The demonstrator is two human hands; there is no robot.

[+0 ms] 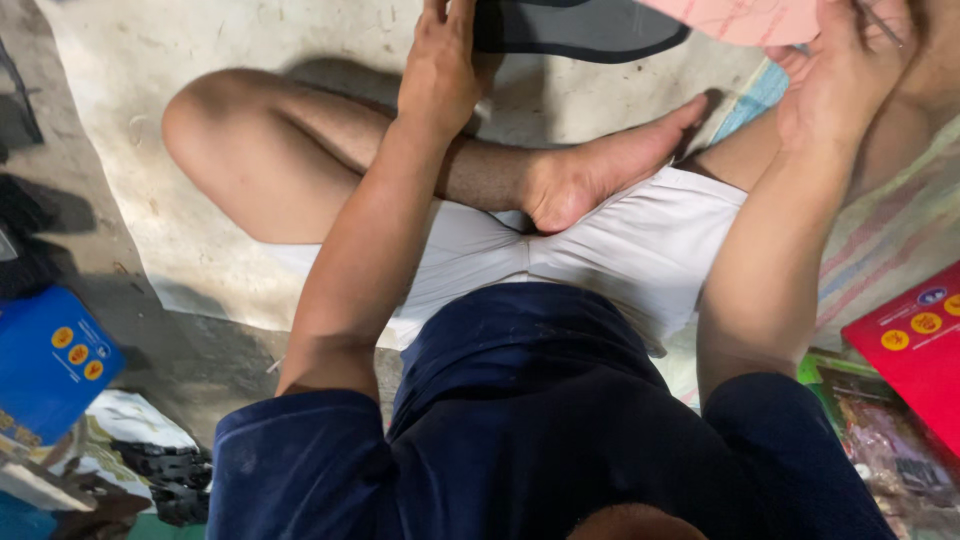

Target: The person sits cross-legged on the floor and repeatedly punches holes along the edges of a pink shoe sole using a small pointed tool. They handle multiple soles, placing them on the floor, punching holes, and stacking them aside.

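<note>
1. Two bare hands work near the top edge of the view, seen from above a person who sits cross-legged on the floor [120,60].
2. Left hand [440,70], at about 11 o'clock, has its fingers clamped on the edge of a dark, flat, sole-shaped piece [580,28], which runs off the top of the frame at 12 o'clock.
3. Right hand [840,80], at 1 o'clock, has its fingers closed on a thin stick-like tool [880,22] and touches a pink sheet [740,18] that lies just beside the dark piece.
4. Judged from this, the step in hand is working the tool on the pieces held up between the hands; the next move calls for a steady left-hand hold while the tool tip is guided.
5. Blue box [50,365] lies at 8 o'clock, a red box [915,345] at 4 o'clock, both well apart from the hands.
</note>
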